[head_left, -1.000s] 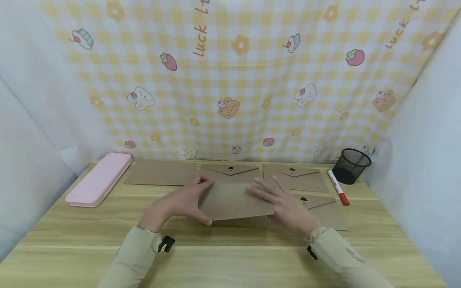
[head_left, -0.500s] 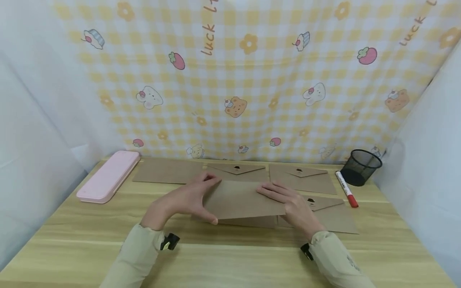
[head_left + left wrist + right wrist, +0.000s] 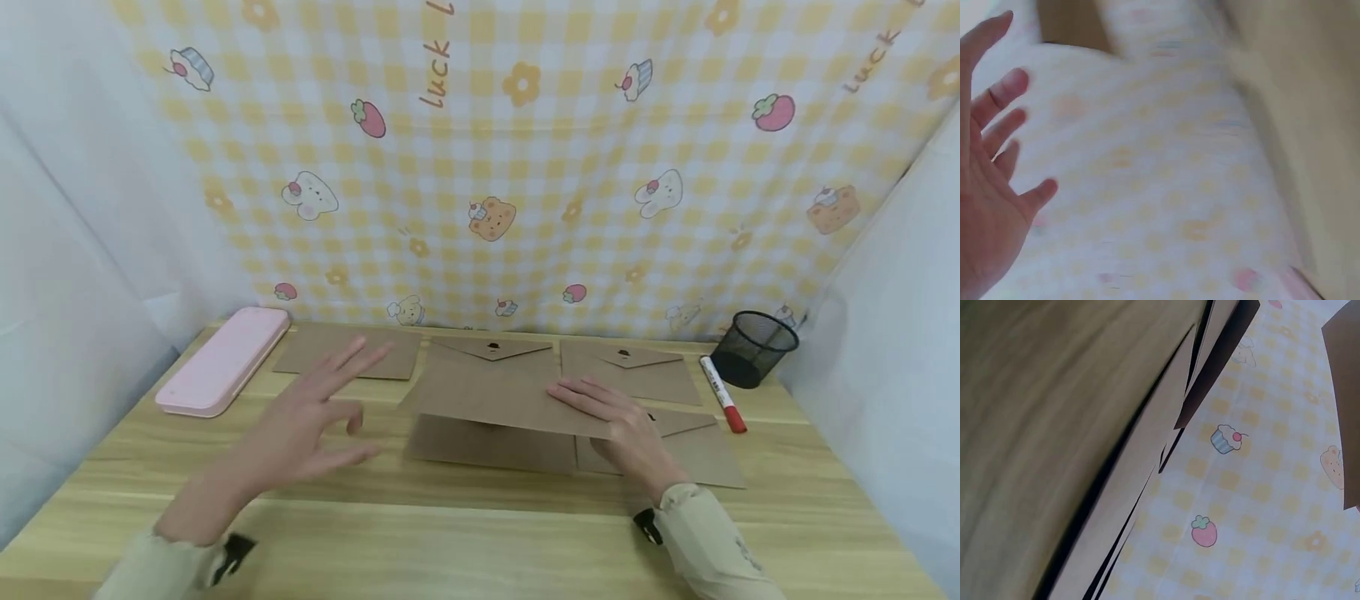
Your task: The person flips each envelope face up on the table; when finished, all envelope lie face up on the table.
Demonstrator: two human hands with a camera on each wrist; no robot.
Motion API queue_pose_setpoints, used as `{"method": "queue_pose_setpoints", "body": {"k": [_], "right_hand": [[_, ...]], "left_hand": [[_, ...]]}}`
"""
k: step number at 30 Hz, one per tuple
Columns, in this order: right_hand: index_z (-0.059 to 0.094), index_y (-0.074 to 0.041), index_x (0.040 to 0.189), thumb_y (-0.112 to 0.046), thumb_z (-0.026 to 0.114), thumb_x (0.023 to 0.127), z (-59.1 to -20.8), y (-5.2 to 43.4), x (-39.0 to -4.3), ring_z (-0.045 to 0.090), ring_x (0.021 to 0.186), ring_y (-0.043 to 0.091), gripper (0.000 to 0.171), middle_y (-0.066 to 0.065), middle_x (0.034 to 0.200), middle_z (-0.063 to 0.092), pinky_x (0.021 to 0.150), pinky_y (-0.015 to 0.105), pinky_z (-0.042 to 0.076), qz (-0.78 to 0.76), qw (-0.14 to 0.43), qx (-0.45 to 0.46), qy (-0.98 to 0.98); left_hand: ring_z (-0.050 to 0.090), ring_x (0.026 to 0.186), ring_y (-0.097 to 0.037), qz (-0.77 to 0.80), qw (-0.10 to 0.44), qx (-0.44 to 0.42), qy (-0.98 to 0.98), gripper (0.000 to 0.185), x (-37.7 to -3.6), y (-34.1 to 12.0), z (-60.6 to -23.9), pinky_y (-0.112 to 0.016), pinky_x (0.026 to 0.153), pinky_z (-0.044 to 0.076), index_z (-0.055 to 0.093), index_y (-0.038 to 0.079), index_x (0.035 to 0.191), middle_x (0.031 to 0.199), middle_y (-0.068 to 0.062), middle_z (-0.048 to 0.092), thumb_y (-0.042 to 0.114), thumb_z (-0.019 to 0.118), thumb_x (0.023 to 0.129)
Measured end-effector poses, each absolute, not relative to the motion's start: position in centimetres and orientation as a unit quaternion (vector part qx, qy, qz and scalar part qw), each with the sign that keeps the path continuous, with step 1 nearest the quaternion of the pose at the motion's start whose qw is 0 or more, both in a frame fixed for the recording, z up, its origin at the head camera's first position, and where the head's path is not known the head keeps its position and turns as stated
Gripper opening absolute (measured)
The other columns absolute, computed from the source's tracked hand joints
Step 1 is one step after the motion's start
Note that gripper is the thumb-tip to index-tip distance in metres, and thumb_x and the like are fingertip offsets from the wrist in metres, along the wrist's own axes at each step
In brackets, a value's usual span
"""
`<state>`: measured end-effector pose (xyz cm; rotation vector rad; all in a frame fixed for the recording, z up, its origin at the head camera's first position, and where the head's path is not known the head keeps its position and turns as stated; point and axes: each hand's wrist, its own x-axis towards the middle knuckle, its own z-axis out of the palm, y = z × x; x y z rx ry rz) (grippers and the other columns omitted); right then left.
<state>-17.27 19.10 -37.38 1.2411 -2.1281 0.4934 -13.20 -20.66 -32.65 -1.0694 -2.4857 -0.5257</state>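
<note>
My right hand (image 3: 618, 421) pinches the right end of a brown paper envelope (image 3: 502, 396), fingers on top and thumb underneath. That envelope shows a plain face, tilted above the table, and overlaps a flapped envelope (image 3: 491, 348) with a small hat print behind it. Below it lies another brown envelope (image 3: 487, 450), partly covered. My left hand (image 3: 288, 429) is off to the left with fingers spread and nothing in it; its bare palm also fills the left side of the left wrist view. In the right wrist view the right hand itself is out of sight.
Along the back lie a plain brown envelope (image 3: 382, 350) and a flapped one (image 3: 645, 383), with another flapped envelope (image 3: 701, 454) at front right. A pink case (image 3: 225, 358) is at left. A red-capped marker (image 3: 722, 392) lies beside a black mesh cup (image 3: 753, 350).
My left hand has let go of the envelope and moved left, toward me. The envelope's left end has swung back, while my right hand keeps its grip.
</note>
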Motion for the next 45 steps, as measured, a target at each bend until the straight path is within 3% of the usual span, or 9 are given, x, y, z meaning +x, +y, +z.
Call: {"method": "queue_pose_setpoints", "body": {"k": [7,11,17,22,27,32,34,39,45], "right_hand": [[0.060,-0.004,0.124,0.019,0.053,0.059,-37.2,18.5,-17.0,0.056,0.110,0.023,0.070,0.008,0.122,0.060,0.099,0.033,0.038,0.191,0.317,0.504,-0.780],[0.059,-0.003,0.124,-0.011,0.060,0.085,-36.8,17.3,-16.2,0.056,0.111,0.022,0.040,0.007,0.124,0.059,0.099,0.033,0.038,0.177,0.324,0.528,-0.765],[0.061,-0.003,0.122,-0.037,0.044,0.096,-36.0,16.9,-15.2,0.057,0.109,0.023,0.046,0.006,0.122,0.060,0.096,0.033,0.040,0.209,0.355,0.515,-0.752],[0.056,-0.007,0.129,-0.003,0.074,0.073,-36.1,17.2,-15.0,0.055,0.111,0.023,0.059,0.005,0.126,0.057,0.098,0.031,0.039,0.240,0.291,0.502,-0.778],[0.058,-0.010,0.128,0.028,0.066,0.054,-36.1,17.5,-15.2,0.060,0.104,0.023,0.083,0.005,0.121,0.060,0.088,0.024,0.045,0.285,0.272,0.474,-0.787],[0.059,-0.009,0.127,0.016,0.058,0.080,-35.6,17.8,-15.9,0.043,0.050,0.001,0.053,0.005,0.085,0.065,0.046,0.012,0.038,0.368,0.172,0.448,-0.796],[0.055,-0.009,0.131,0.005,0.057,0.088,-35.5,18.1,-16.1,0.039,0.046,0.002,0.045,0.009,0.092,0.065,0.044,0.016,0.040,0.441,0.070,0.405,-0.798],[0.044,-0.010,0.139,-0.013,0.059,0.092,-36.1,18.6,-16.3,0.065,0.068,0.029,0.049,0.029,0.122,0.050,0.067,0.040,0.055,0.571,-0.155,0.244,-0.768],[0.046,-0.007,0.138,-0.012,0.060,0.091,-37.2,17.7,-16.3,0.060,0.062,0.019,0.049,0.028,0.093,0.056,0.066,0.041,0.055,0.572,-0.217,0.204,-0.764]], "left_hand": [[0.012,0.137,-0.038,-0.059,0.174,-0.419,-0.889,0.055,-13.6,-22.1,-36.9,-0.058,0.106,0.011,0.068,0.008,0.112,0.153,-0.015,0.012,0.046,0.073,0.072],[0.016,0.138,-0.031,-0.027,0.191,-0.453,-0.871,0.074,-14.4,-20.3,-36.6,-0.048,0.110,0.011,0.058,0.000,0.122,0.154,-0.010,0.014,0.047,0.076,0.068],[0.037,0.130,-0.022,-0.044,0.282,-0.540,-0.791,0.075,-15.5,-18.4,-35.3,-0.036,0.107,0.025,0.040,-0.002,0.139,0.146,-0.007,0.036,-0.008,0.065,0.069],[0.052,0.117,-0.019,-0.017,0.398,-0.586,-0.705,0.056,-15.8,-18.0,-35.1,-0.030,0.089,0.045,0.053,-0.007,0.126,0.137,-0.013,0.046,-0.020,0.026,0.079],[0.063,0.096,-0.016,-0.061,0.408,-0.581,-0.702,0.037,-15.8,-17.0,-35.0,-0.025,0.070,0.052,0.060,-0.004,0.120,0.128,-0.012,0.055,-0.004,0.032,0.096],[0.045,0.049,0.005,-0.209,0.252,-0.518,-0.790,0.027,-15.3,-16.5,-34.7,-0.011,0.046,0.040,0.065,0.011,0.119,0.083,0.000,0.069,0.011,0.050,0.096],[0.028,0.043,0.004,-0.291,0.121,-0.455,-0.833,0.029,-15.3,-16.7,-34.6,-0.013,0.039,0.032,0.065,0.017,0.120,0.069,0.002,0.065,0.014,0.058,0.093],[0.060,0.046,-0.021,-0.462,-0.149,-0.280,-0.828,0.037,-15.8,-16.9,-34.9,-0.032,0.044,0.049,0.062,0.014,0.123,0.058,-0.016,0.058,0.019,0.066,0.087],[0.062,0.055,-0.042,-0.522,-0.209,-0.218,-0.798,0.041,-15.8,-17.9,-36.0,-0.045,0.055,0.053,0.059,0.002,0.124,0.044,-0.001,0.041,0.017,0.067,0.087]]}}
